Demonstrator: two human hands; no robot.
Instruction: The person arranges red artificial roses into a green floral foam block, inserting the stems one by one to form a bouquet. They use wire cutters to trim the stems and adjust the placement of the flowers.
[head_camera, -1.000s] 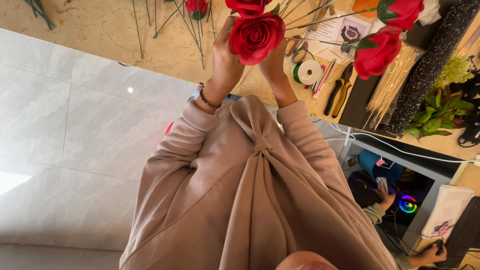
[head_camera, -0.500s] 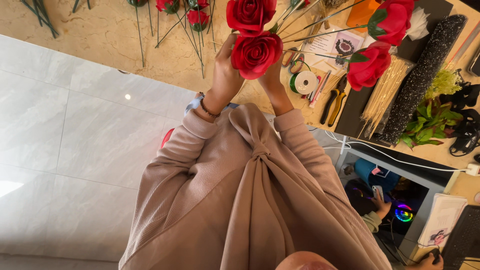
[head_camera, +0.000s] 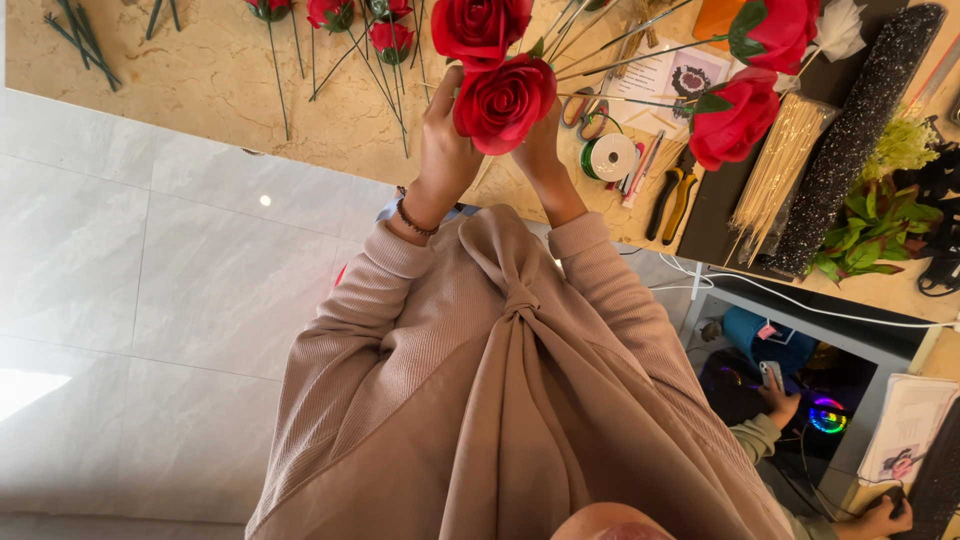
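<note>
Two hands met at one red fabric rose (head_camera: 503, 100) above the beige stone table (head_camera: 200, 90). From the left side, the left hand (head_camera: 447, 135) had its fingers closed around the flower; the right hand (head_camera: 540, 145) gripped it from below. Farther right lay a green ribbon spool (head_camera: 610, 157) and yellow-handled pliers (head_camera: 672, 200).

Bright, even daylight is seen throughout. A small glare spot is reflected on the floor tiles (head_camera: 130, 260) at nine o'clock. Focus is sharp; slight wide-angle stretching is noticed at the edges.
</note>
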